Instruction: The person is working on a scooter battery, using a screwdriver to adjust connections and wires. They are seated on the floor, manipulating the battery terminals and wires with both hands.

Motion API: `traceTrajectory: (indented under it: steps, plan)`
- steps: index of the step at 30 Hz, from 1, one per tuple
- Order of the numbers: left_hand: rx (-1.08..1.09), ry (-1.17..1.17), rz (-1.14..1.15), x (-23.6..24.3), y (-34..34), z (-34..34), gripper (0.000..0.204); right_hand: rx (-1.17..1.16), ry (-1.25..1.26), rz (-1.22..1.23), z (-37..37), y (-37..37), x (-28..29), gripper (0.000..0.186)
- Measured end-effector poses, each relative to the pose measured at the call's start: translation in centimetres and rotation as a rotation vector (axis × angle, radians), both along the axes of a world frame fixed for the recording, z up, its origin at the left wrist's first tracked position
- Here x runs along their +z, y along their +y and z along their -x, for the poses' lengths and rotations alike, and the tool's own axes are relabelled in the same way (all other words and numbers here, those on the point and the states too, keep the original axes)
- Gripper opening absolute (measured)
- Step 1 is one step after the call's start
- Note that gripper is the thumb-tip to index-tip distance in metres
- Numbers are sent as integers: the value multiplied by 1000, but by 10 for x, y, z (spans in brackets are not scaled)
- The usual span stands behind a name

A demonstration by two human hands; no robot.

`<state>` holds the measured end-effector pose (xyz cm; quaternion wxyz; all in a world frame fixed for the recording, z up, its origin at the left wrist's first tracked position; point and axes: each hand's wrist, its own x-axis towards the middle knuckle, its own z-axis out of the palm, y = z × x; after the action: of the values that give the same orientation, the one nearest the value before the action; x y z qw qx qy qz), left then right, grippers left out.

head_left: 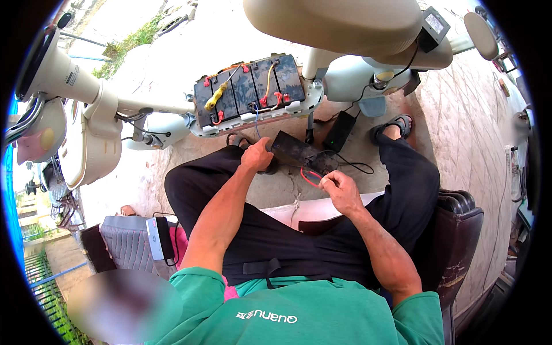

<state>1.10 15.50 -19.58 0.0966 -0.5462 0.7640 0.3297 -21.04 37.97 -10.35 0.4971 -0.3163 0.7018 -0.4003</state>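
Observation:
My left hand (257, 155) is closed at the left end of a dark rectangular box (296, 148), where a thin blue wire (256, 121) runs down into its fingers. Whether those fingers also grip the box is hard to see. With thumb and fingertips, my right hand (341, 191) pinches a looped red wire (309, 177) just below the box's right end. Beyond my hands, several dark batteries (247, 86) sit side by side in a light tray, joined by orange, yellow and white leads with red terminal covers. A yellow connector (216, 96) lies across them.
A black power adapter (340, 131) with a small green light stands on the floor, its cable (359, 165) curling nearby. Beige vehicle body parts (345, 20) surround the battery tray. Left of my leg, a white-and-black device (158, 238) rests on a grey quilted seat (123, 238).

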Motion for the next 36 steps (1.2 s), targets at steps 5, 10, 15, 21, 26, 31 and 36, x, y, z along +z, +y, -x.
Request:
traceTrajectory:
  steps: [5,10,15,21,26,31,36]
  plan:
    - [-88,-50,8,51,-16,9,53,-81,-51,62,9,-13,2,23]
    - [-177,113,-5,121,-39,7,49,-81,-133,11,31,-45,31,21]
    - [-78,328,69,153,-51,-7,39,-76,-85,35,44,-89,45,21]
    - [-93,344,76,140,-53,8,38,3,-13,13,55,-151,37,23]
    - [-149,264,95,149,-83,34,35,-39,47,20,66,-184,-5,27]
    - [-114,330,150,136,-117,67,29,-83,-1,-29,72,-212,-37,26]
    - [-57,197,117,110,-132,85,29,-93,28,-65,55,-238,-52,29]
